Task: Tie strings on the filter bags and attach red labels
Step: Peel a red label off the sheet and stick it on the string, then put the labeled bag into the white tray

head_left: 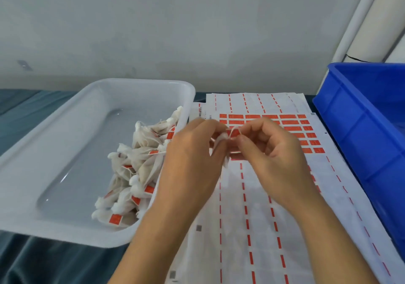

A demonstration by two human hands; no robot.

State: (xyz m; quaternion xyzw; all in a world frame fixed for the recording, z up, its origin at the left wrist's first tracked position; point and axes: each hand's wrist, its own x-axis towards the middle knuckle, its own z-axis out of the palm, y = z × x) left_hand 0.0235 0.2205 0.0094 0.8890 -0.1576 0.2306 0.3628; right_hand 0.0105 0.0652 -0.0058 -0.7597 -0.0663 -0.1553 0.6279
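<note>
My left hand [192, 158] and my right hand [271, 154] meet above the label sheet [258, 207]. Between their fingertips is a small white filter bag [221, 140] with its string and a red label [233, 133]. My left hand's fingers pinch the bag's gathered top. With thumb and fingers my right hand pinches the red label and the string. The bag's lower part is hidden behind my left hand. Several finished bags with red labels [140, 169] lie heaped in the right half of a white tray [54, 143].
Rows of unused red labels [306, 134] remain on the sheet's upper part, beyond my hands. A blue plastic crate [368, 130] stands at the right, close to the sheet's edge. Dark teal cloth [32, 261] covers the table. A grey wall rises behind.
</note>
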